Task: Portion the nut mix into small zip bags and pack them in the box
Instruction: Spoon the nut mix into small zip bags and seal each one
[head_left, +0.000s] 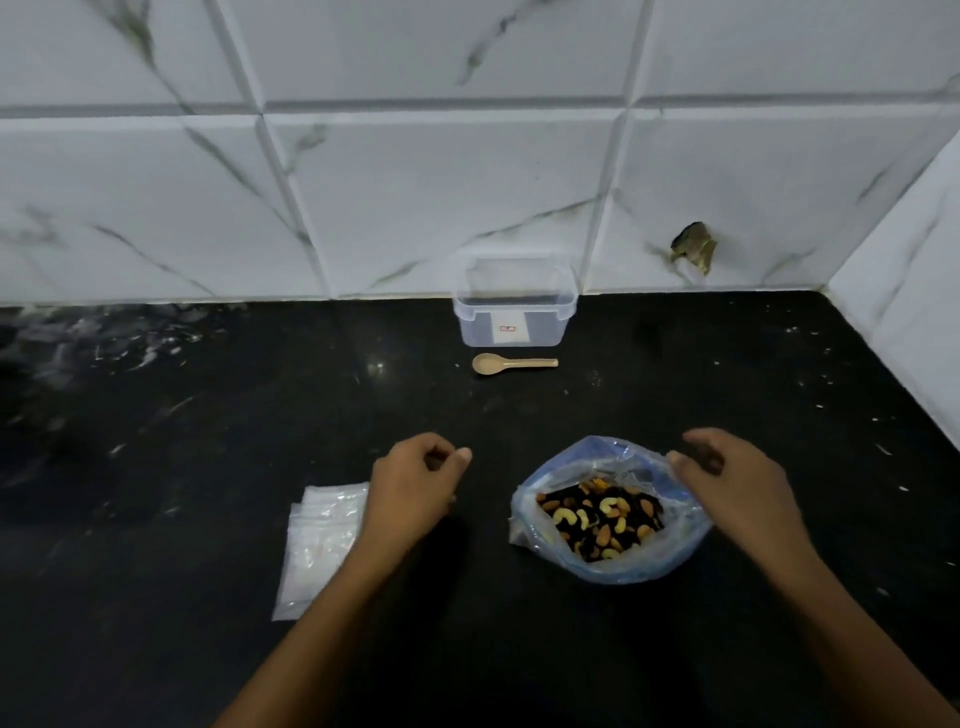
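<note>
A large clear bag with a blue rim sits open on the black counter, full of mixed nuts. My right hand hovers over the bag's right edge, fingers loosely curled, holding nothing. My left hand hangs to the left of the bag, fingers loosely curled, empty. A small stack of clear zip bags lies flat beside my left wrist, partly hidden by it. A clear plastic box without a lid stands at the wall. A small wooden spoon lies just in front of it.
The black stone counter runs to a white marble-tiled wall at the back and a side wall on the right. A dark chipped hole marks the back tiles. White streaks lie on the counter's far left.
</note>
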